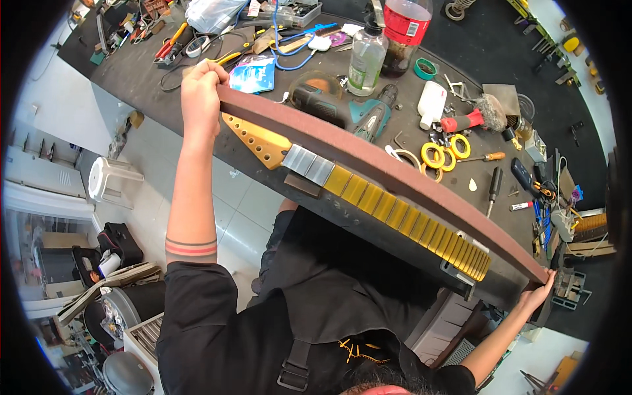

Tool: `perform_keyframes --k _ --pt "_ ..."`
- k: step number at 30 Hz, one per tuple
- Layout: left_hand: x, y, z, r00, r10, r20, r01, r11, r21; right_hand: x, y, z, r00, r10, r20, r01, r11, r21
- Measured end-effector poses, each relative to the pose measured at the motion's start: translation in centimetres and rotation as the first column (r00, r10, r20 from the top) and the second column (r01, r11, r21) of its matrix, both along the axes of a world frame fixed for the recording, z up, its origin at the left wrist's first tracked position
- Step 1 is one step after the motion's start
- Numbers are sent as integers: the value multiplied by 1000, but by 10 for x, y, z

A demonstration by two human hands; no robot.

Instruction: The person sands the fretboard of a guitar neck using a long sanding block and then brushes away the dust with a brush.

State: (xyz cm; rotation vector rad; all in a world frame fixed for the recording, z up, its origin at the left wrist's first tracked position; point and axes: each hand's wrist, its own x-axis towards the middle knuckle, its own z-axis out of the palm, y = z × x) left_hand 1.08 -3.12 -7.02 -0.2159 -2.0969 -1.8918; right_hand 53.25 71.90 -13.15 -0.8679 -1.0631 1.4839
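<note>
A long, reddish-brown bar with a rough, sandpaper-like face point(368, 158) spans the view from upper left to lower right. My left hand point(203, 92) is closed around its far left end. Gripping the opposite end is my right hand point(536, 296), partly hidden by the bar. Alongside the bar, on my side, lies a guitar neck point(385, 204). Its wooden headstock point(257, 141) has a row of empty tuner holes. Silver tape and then yellow tape cover the fretboard between the frets. A dark block point(303, 184) shows under the neck near the headstock.
Beyond the bar on the dark workbench point(263, 108) lie a cordless drill point(368, 118), a spray bottle point(365, 59), a large soda bottle point(405, 33), yellow tape rolls point(434, 155), a red-handled brush point(467, 120) and a screwdriver point(495, 184). A white stool point(112, 178) stands on the floor left.
</note>
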Motion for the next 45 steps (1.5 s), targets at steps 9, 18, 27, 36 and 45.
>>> perform_keyframes --k 9,18,27,36,45 --pt "15 2 -33 999 0 34 -2 999 50 6 -15 -16 994 23 102 -26 999 23" --pt "-1 -9 -26 998 59 -34 -66 954 -293 -3 -41 -24 978 -22 205 -1 994 114" --pt "47 71 -39 983 -147 -111 115 961 -251 89 14 -6 980 -93 177 70 989 128" --pt "-55 -101 -42 998 53 -15 -53 998 -20 -46 -139 -15 970 230 80 -240 958 158" --pt "-2 -15 -20 1000 -9 19 12 985 -171 -11 -88 -18 983 -111 143 95 989 114"
